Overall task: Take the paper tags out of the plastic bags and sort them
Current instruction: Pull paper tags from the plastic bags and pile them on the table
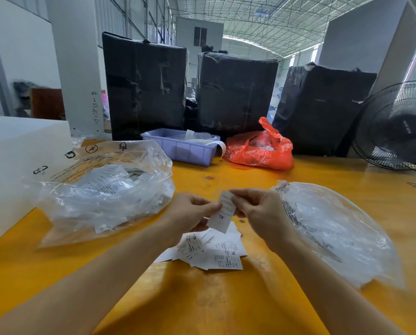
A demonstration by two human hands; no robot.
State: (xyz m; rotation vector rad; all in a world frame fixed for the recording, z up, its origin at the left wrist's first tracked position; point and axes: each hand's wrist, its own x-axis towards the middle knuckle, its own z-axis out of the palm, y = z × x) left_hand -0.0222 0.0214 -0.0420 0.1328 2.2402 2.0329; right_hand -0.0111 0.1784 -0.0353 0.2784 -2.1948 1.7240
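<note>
Both my hands hold one white paper tag (222, 213) marked XL above the yellow table (226, 298). My left hand (190, 212) pinches its left edge and my right hand (257, 211) pinches its upper right edge. Under the hands lies a loose pile of white tags (211, 252), some also marked XL. To the left a big clear plastic bag (105, 189) holds several more tags and small bags. A flat, crumpled clear bag (335, 228) lies to the right of my right hand.
A purple plastic bin (185, 147) and a red plastic bag (260, 148) stand at the table's back. Behind them are three black-wrapped boxes (146, 85). A white foam box (13, 165) is at the left, a black fan (400, 126) at the right.
</note>
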